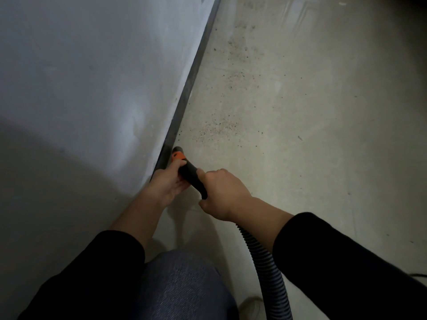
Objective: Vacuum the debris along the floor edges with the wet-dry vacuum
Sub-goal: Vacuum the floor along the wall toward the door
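A black vacuum nozzle (190,173) with an orange collar points at the dark gap (184,98) where the wall meets the concrete floor. Its tip rests close to that edge. My left hand (168,181) grips the nozzle near the orange collar, on the wall side. My right hand (223,192) holds the nozzle's rear end, where the ribbed grey hose (261,257) joins it. The hose trails back under my right forearm towards the bottom of the frame. Dark specks of debris (217,128) lie scattered on the floor just ahead of the tip and further along the edge (238,47).
A pale grey wall (92,77) fills the left side. Bare concrete floor (323,135) spreads to the right. My knee in blue jeans (182,285) is at the bottom centre, with a shoe (250,306) beside the hose.
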Tool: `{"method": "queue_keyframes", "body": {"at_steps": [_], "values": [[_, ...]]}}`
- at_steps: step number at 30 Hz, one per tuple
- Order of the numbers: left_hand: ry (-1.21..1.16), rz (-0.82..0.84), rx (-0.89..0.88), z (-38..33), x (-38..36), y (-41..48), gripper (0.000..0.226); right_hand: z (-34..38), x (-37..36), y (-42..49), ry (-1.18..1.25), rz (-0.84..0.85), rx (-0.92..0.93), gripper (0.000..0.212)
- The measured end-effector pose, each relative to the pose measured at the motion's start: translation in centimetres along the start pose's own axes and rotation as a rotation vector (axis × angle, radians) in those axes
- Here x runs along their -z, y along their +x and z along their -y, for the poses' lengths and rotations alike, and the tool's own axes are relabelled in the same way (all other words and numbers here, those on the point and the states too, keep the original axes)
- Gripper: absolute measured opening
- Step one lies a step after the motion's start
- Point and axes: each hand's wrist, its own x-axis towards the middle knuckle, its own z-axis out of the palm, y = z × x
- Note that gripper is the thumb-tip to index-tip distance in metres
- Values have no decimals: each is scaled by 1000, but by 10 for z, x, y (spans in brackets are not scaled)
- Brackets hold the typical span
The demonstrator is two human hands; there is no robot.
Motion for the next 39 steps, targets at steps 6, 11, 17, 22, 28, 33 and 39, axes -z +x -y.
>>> {"method": "queue_keyframes", "body": {"at_steps": [6,11,17,22,28,33,39], "values": [[-13,-31,-43,-3,-4,2,40,3,0,5,3,-4,0,43],[9,14,-40,-4,-14,7,39,-1,5,3,-6,-21,-27,41],[43,20,-18,4,-29,10,42,-13,5,-6,-26,-41,-60,42],[79,39,-4,13,-45,10,44,-24,6,-18,-21,-41,-99,45],[103,75,24,21,-67,4,44,-38,9,-34,-10,-38,-156,43],[129,101,37,30,-81,1,43,-49,10,-45,0,-32,-187,40],[168,144,64,40,-101,-5,41,-62,14,-59,9,-27,-259,35]]}}
